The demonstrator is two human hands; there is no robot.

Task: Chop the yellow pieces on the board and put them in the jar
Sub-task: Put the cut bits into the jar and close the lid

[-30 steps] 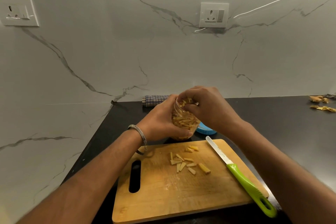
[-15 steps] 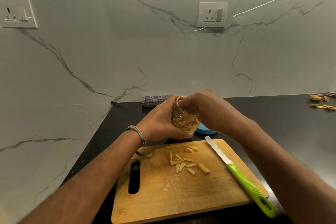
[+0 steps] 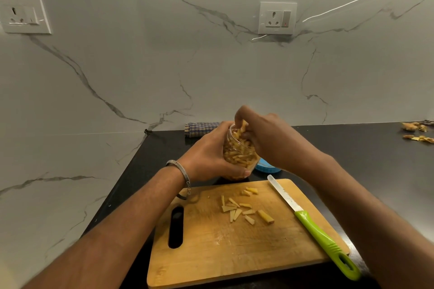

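Note:
A clear jar (image 3: 239, 152), nearly full of yellow pieces, is tilted above the counter just beyond the wooden board (image 3: 223, 248). My left hand (image 3: 209, 157) grips the jar round its side. My right hand (image 3: 265, 138) is at the jar's mouth, its fingertips pinching yellow pieces at the rim. Several chopped yellow pieces (image 3: 242, 210) lie in the middle of the board. A knife (image 3: 312, 225) with a green handle lies along the board's right side, blade pointing away from me.
A blue lid (image 3: 266, 168) lies on the black counter behind the board, partly hidden by my right hand. A checked cloth (image 3: 199, 128) sits against the wall. Peel scraps (image 3: 416, 132) lie at the far right. The marble wall carries two sockets.
My right hand has lifted slightly at the jar's mouth and its fingers now dip into the rim with pieces. The jar stays in my left hand; board and knife are unmoved.

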